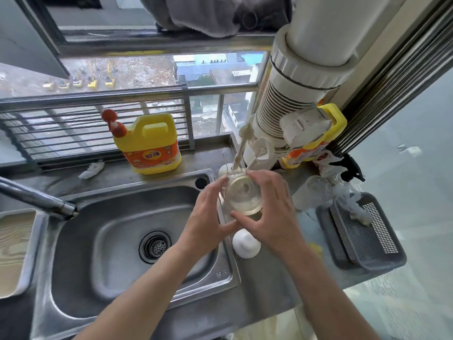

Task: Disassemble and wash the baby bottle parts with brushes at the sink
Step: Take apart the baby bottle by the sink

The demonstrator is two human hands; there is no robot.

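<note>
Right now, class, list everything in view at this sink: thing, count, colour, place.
bottle: one, clear, over the sink's right rim
sink: one, steel, left of centre
tap: one, steel, far left
detergent jugs: two, yellow, one behind sink, other behind pipe
pipe: one, white, back right
brushes: at least two, white, upright behind bottle
domed cap: one, white, counter below bottle
basket: one, grey, right counter
left grip: holds bottle's left side
right grip: holds bottle's right side

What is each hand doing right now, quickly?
Left hand: grips the clear bottle from its left side.
Right hand: fingers curled round the same bottle.
</note>
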